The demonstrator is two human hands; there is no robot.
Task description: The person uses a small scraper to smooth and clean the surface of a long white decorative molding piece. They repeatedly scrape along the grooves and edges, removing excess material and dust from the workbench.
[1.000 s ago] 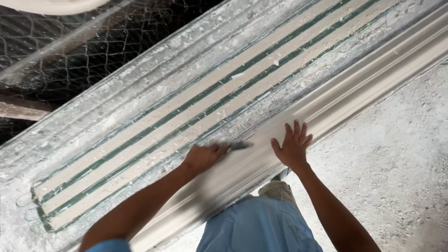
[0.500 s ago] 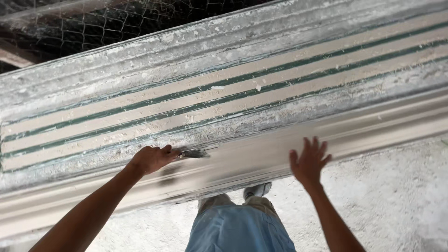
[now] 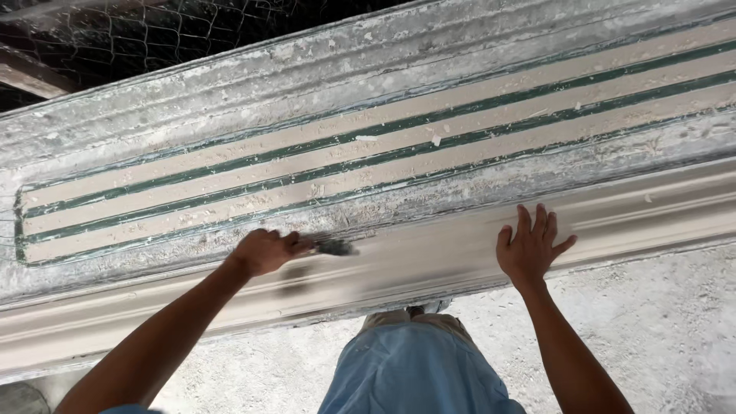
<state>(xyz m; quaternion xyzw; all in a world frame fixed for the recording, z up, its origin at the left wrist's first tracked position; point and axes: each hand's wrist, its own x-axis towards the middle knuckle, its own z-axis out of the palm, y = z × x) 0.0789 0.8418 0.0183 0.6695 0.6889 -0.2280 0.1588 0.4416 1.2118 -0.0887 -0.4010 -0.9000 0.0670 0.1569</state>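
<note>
- Two hands work on one long pale moulding [image 3: 629,211] that lies along the near edge of the dusty counter [image 3: 230,84].
- Our left hand [image 3: 264,251] has its fingers closed around a small dark tool [image 3: 335,247], which looks like a brush or scraper; it is blurred, so we cannot tell which. Its tip touches the top of the moulding.
- Our right hand [image 3: 530,247] lies flat on the moulding, fingers spread, well apart from the left.
- Behind the moulding we see long cream strips [image 3: 383,157] with green lines between them, and wire mesh [image 3: 153,31] behind the counter.
- We judge that good work here needs strokes along the length of the moulding, with light and even pressure.
- We think the flat hand should press steadily, so the piece does not slide toward the gravel floor [image 3: 659,322].
</note>
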